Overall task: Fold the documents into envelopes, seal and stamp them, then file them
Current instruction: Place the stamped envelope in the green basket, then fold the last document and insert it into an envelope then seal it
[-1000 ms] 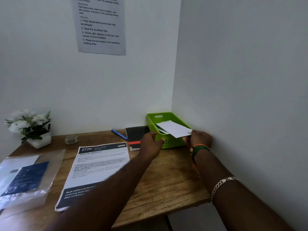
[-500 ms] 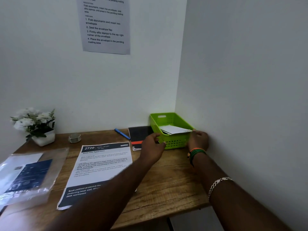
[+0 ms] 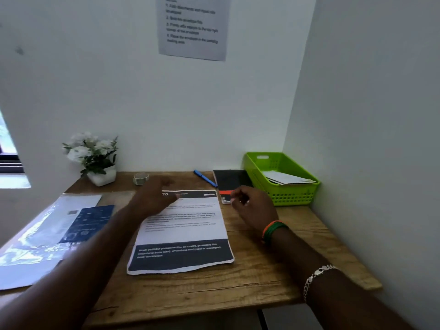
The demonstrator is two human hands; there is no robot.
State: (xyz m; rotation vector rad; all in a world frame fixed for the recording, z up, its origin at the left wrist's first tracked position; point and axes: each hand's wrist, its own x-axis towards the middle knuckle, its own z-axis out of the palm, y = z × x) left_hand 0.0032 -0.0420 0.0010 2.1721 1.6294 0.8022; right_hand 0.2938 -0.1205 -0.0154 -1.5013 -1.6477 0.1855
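Note:
A green basket (image 3: 292, 196) stands in the desk's back right corner with white envelopes (image 3: 287, 177) lying inside it. A printed sheet (image 3: 183, 234) with dark bands lies flat in the middle of the wooden desk (image 3: 250, 289). My left hand (image 3: 153, 198) hovers over the sheet's top left part, blurred, fingers loosely spread and holding nothing. My right hand (image 3: 253, 208) hangs above the desk left of the basket, fingers loosely curled, with nothing in it.
A black notebook (image 3: 231, 181) with an orange band and a blue pen (image 3: 204, 178) lie beside the basket. A tape roll (image 3: 141, 179) and a white flower pot (image 3: 95, 158) stand at the back. A clear plastic sleeve (image 3: 54, 232) covers the left side. An instruction sheet (image 3: 194, 27) hangs on the wall.
Both hands have left the green basket and drawn back toward the middle of the desk. The envelope stays in the basket. The view has turned left.

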